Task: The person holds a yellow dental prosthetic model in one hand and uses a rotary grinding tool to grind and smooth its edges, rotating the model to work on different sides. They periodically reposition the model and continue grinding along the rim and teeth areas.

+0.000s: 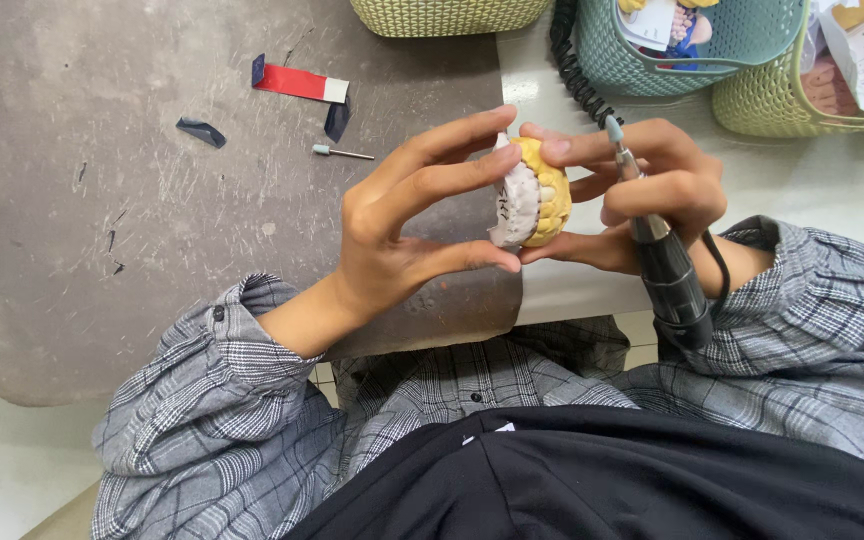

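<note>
Pinching the dental cast (530, 192), yellow teeth on a white base, between both hands just above the near table edge, my left hand (407, 225) grips its left side while my right hand (642, 190) steadies it and holds the rotary handpiece (664, 255). With the bur tip so near my fingertips, a slip could nick them or chip the teeth; the coiled cord (570, 62) may tug.

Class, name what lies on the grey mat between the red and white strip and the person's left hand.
In the head view, a small metal bur lies between the strip and the left hand.
</note>
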